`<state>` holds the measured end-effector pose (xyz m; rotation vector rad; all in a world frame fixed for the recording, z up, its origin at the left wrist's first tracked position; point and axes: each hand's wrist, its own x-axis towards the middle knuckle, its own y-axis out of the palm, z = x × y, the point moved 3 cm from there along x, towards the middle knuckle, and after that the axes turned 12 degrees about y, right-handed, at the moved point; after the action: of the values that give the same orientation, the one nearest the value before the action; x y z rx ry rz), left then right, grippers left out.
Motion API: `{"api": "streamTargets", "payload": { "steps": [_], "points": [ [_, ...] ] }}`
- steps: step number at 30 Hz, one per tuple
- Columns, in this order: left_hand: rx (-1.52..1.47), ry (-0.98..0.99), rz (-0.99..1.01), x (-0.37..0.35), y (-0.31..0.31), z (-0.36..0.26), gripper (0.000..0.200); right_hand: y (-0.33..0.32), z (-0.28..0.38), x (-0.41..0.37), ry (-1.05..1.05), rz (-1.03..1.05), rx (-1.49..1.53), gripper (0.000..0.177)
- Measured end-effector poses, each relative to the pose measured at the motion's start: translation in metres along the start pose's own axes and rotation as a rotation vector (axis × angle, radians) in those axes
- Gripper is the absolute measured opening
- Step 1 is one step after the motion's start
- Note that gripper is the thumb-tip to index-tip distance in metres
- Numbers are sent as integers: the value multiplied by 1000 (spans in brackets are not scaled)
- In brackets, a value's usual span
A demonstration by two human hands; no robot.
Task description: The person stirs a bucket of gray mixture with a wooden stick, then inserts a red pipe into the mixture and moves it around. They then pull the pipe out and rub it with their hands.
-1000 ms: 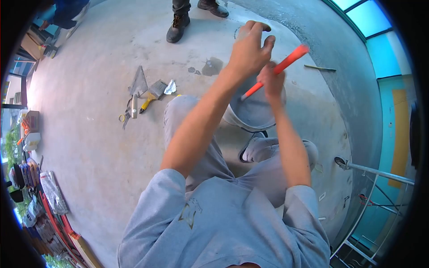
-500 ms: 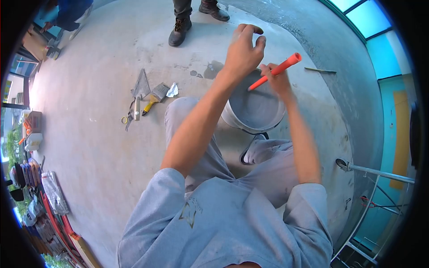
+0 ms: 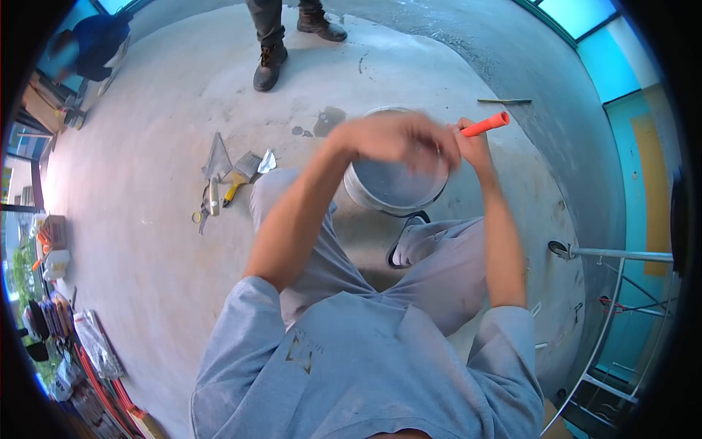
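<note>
A white bucket (image 3: 395, 192) with grey material inside stands on the floor between my legs. My right hand (image 3: 474, 146) is wrapped round an orange tube (image 3: 485, 124), whose hollow end points up and right beyond the bucket's right side. Over the bucket hangs my left hand (image 3: 398, 139), blurred by motion, its fingertips close to my right hand; whether it touches the tube is hidden. The tube's lower part cannot be seen behind my hands.
Left of the bucket lie a trowel (image 3: 217, 159), a yellow-handled brush (image 3: 235, 184) and scissors (image 3: 199, 214). A person's boots (image 3: 270, 66) stand ahead. Another person (image 3: 91, 47) bends at far left. A wheeled metal frame (image 3: 621, 254) stands at right.
My left hand has come down from above the bucket towards my right hand. The tube's lower end, seen before over the bucket, is now hidden. The view has shifted slightly.
</note>
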<state>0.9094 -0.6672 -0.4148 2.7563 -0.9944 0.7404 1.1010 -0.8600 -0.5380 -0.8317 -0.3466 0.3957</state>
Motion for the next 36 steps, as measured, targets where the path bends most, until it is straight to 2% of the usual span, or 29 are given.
{"api": "streamTargets", "payload": {
  "steps": [2,4,7,10,11,14,16,18,20,25,28,31,34,36],
  "points": [
    [-174,1,351,12,53,-28,35,-17,27,-9,121,-114,14,29],
    [-327,176,622,18,105,-29,43,-30,36,-20,259,-209,52,27],
    [-476,345,866,8,175,-45,48,2,10,-34,168,-135,-174,28],
    [-354,360,1055,0,209,-72,40,-3,21,-38,216,-104,-152,32],
    [-288,348,1105,-4,213,-77,37,-3,17,-42,279,-103,-28,34],
    [-211,439,800,2,198,-91,27,-2,13,-43,442,-123,349,38],
    [-261,320,165,7,164,-100,19,-5,18,-44,557,-147,574,40],
    [-499,240,-316,4,144,-114,16,-4,15,-39,499,-149,568,41],
    [-946,181,-688,8,152,-147,17,3,11,-38,476,-141,561,42],
    [-893,520,-304,14,191,-173,17,17,-2,-27,453,-53,589,43],
    [-852,621,-199,16,210,-177,16,9,11,-25,435,-72,605,43],
    [-823,601,-197,14,209,-175,16,7,4,-28,462,-105,637,42],
    [-814,500,-202,16,202,-165,16,13,0,-28,551,-119,598,45],
    [-821,416,-221,16,197,-158,16,9,6,-29,530,-117,534,47]
  ]
}}
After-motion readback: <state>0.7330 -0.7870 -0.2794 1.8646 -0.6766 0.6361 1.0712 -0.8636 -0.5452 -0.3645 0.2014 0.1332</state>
